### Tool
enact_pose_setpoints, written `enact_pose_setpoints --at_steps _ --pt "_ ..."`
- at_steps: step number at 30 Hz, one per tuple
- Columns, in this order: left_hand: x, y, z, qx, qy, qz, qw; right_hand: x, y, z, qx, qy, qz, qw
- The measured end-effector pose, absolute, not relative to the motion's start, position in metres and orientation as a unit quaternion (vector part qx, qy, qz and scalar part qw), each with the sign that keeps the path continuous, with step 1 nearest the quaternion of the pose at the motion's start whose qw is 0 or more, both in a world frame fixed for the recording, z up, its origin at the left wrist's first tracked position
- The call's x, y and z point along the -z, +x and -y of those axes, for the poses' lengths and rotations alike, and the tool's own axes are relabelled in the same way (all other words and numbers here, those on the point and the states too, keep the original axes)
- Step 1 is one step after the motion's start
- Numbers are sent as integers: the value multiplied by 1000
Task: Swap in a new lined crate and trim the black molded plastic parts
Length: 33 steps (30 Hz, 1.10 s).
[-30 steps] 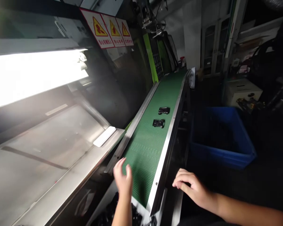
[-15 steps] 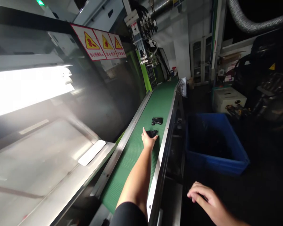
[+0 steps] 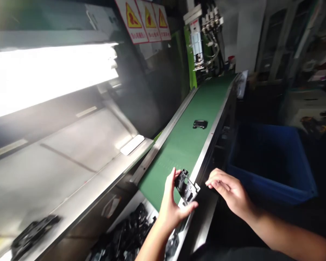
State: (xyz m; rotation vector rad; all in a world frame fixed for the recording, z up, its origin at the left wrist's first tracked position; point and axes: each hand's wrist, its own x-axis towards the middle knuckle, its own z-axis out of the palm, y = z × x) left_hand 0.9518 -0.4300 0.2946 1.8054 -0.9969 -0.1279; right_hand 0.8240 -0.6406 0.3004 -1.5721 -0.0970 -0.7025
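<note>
My left hand (image 3: 171,208) grips a black plastic part (image 3: 186,186) between thumb and fingers, raised over the near end of the green conveyor belt (image 3: 176,145). To its right, my right hand (image 3: 228,190) hovers beside the belt's metal edge with its fingers curled together; whatever they may hold is too small to make out. Farther up the belt lies a second black part (image 3: 200,124), touched by neither hand.
Below the belt's near end is a white container (image 3: 154,214) of black parts. A blue bin (image 3: 274,185) stands at the right. On the metal ledge at left lie a black piece (image 3: 34,233) and a white strip (image 3: 132,145). Machine fittings (image 3: 197,43) hang beyond.
My left hand has lifted a black part off the belt and drawn it nearer. My right hand has come up closer to the belt. The camera view has shifted.
</note>
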Motion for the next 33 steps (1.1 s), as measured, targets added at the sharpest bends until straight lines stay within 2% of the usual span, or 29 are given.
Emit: enact_pose_setpoints --at_steps 5,10,15,18,22,26,30,33 --pt "-315 894 378 10 767 382 515 -332 846 603 257 -651 134 702" --pt "-327 863 357 -47 781 361 507 -343 854 575 210 -628 204 721" --pt "-331 850 349 -135 802 374 445 -341 856 565 176 -614 221 737" --pt "-314 857 334 -205 831 352 379 -333 857 568 181 -622 225 728" --pt "-256 878 267 -277 906 200 250 -312 857 583 206 -644 204 708" --pt "-202 887 153 -317 924 -31 213 -285 855 606 200 -684 116 692" --pt "-189 890 60 -319 917 -159 180 -267 857 620 177 -720 57 669" --pt "-189 895 30 -285 920 -217 158 -264 861 621 193 -729 60 654"
